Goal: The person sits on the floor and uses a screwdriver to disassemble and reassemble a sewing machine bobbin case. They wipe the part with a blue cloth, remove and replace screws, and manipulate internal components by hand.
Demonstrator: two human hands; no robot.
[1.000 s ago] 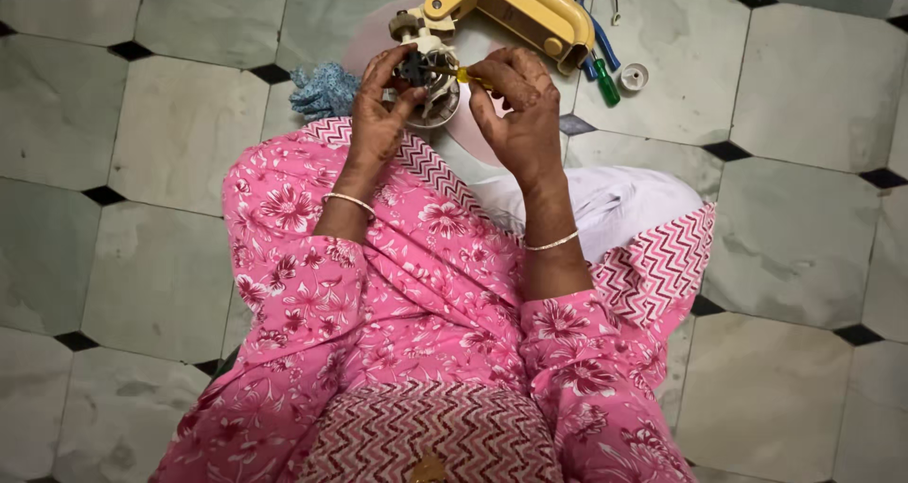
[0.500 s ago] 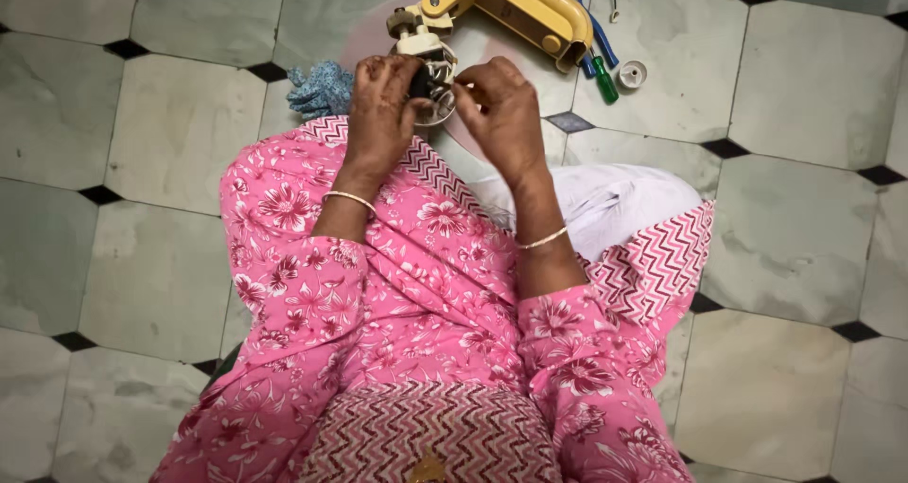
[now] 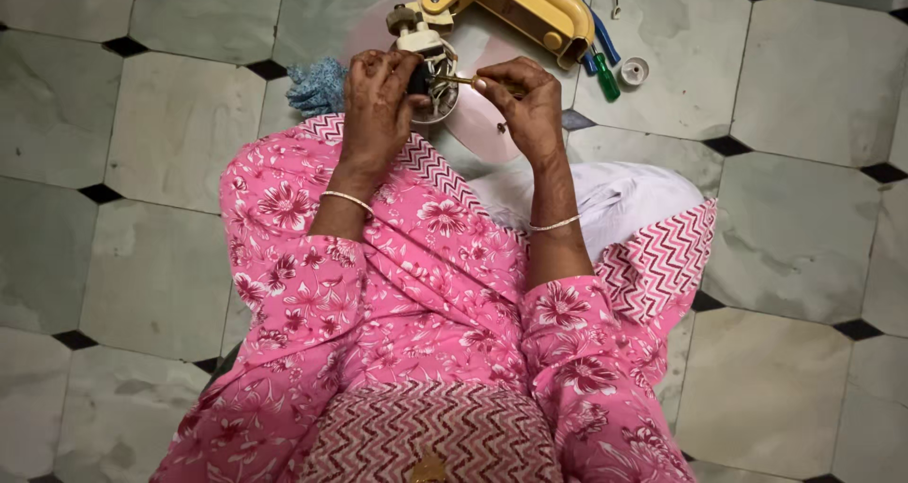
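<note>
Right hand [image 3: 525, 100] shifted outward, pinching screwdriver [image 3: 459, 79]; left hand [image 3: 378, 90] still gripping mechanism [image 3: 430, 86].

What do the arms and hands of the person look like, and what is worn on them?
Both arms come out of short sleeves of pink cloth printed with white and darker pink flowers. The forearms are bare below the elbow. Each wrist carries one thin, light-coloured bangle: one above the left hand and one above the right hand. The hands wear no gloves. Whether there are rings, I cannot tell.
</note>
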